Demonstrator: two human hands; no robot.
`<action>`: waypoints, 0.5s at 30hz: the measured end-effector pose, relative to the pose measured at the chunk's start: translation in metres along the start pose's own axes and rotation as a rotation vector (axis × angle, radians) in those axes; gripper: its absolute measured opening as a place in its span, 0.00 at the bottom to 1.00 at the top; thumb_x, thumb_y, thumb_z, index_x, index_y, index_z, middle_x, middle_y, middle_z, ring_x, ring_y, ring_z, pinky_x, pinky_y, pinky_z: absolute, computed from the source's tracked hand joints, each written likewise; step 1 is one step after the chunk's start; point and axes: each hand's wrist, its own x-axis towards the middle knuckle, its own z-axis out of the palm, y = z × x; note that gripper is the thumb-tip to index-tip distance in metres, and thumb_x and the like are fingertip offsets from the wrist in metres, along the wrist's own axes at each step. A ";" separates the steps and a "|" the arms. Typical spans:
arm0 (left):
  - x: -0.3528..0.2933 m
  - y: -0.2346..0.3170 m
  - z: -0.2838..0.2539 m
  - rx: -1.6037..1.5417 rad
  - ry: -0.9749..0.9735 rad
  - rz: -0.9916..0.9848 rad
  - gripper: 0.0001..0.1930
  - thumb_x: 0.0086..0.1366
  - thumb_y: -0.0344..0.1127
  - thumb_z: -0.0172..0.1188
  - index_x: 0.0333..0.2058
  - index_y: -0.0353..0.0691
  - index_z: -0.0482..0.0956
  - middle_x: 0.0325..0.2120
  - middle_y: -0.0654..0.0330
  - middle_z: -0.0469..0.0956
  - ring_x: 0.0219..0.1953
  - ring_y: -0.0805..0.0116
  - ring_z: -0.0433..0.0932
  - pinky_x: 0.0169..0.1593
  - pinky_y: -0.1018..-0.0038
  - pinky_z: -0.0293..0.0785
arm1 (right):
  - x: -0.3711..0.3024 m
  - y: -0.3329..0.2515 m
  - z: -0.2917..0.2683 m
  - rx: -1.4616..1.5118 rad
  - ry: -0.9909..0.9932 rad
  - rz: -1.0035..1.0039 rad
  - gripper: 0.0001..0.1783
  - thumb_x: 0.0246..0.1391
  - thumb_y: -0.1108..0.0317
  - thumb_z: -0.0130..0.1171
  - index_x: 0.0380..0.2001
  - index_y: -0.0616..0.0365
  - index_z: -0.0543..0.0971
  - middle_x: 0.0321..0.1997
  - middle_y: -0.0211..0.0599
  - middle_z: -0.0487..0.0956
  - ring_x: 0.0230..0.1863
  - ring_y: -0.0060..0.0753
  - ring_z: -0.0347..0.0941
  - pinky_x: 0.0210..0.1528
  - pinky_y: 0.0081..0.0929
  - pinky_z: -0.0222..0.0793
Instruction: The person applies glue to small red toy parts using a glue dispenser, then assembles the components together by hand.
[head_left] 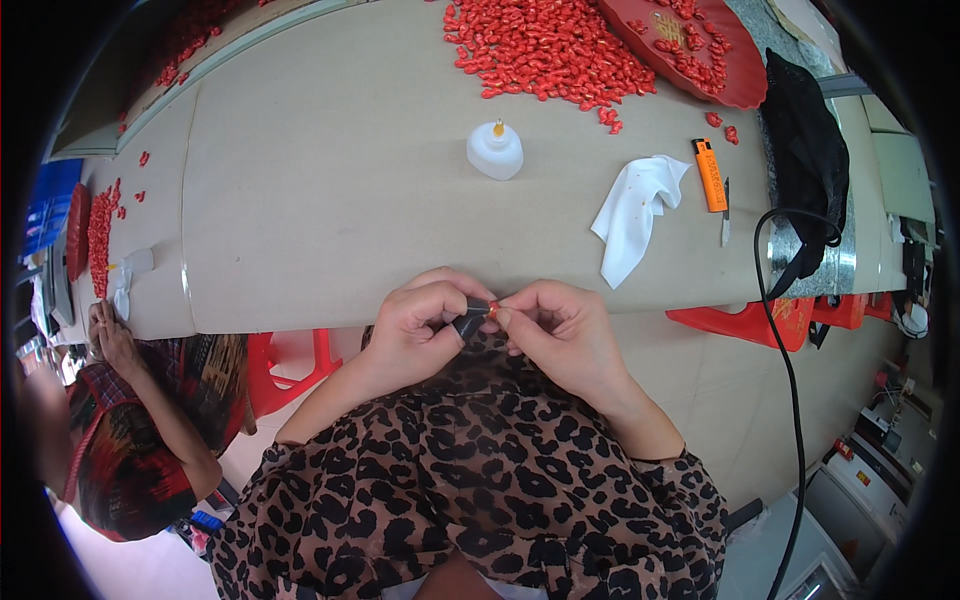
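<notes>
In front of my chest, just off the near edge of the table, both my hands meet. With bent thumb and fingers, my left hand (422,312) grips a small dark grey piece (468,322); whether it is cloth, tape or a finger cover I cannot tell. My right hand (562,328) pinches a tiny red piece (492,311) between thumb and forefinger, right against the dark grey piece. Fingertips hide most of the red piece. Its colour matches the heap of small glossy red pieces (545,50) at the far side of the table.
A red tray (745,88) with more red pieces stands at far right. On the table (330,180) are a white squeeze bottle (495,153), white cloth (640,215), orange lighter (709,175) and small blade (725,225). A black cable (790,400) hangs at right. Another person's hands (115,335) work at left.
</notes>
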 end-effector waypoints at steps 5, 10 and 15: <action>0.001 0.002 0.001 0.019 0.001 0.003 0.05 0.49 0.14 0.46 0.22 0.31 0.65 0.34 0.54 0.68 0.32 0.71 0.75 0.34 0.83 0.72 | 0.000 0.000 0.000 -0.001 -0.001 -0.002 0.05 0.48 0.74 0.50 0.28 0.65 0.72 0.26 0.33 0.75 0.23 0.12 0.67 0.25 0.08 0.63; 0.001 0.000 0.000 0.005 -0.007 0.011 0.05 0.49 0.14 0.46 0.23 0.31 0.64 0.34 0.54 0.68 0.33 0.70 0.75 0.34 0.83 0.73 | 0.001 0.001 0.000 -0.004 0.004 0.005 0.05 0.48 0.74 0.50 0.28 0.65 0.72 0.26 0.33 0.75 0.23 0.12 0.67 0.25 0.08 0.63; 0.000 0.002 0.001 -0.032 0.007 -0.033 0.05 0.50 0.15 0.47 0.23 0.30 0.66 0.34 0.53 0.67 0.33 0.69 0.74 0.36 0.79 0.73 | 0.001 0.002 0.000 0.002 0.004 -0.010 0.05 0.48 0.74 0.50 0.28 0.65 0.72 0.26 0.33 0.75 0.23 0.12 0.67 0.25 0.08 0.64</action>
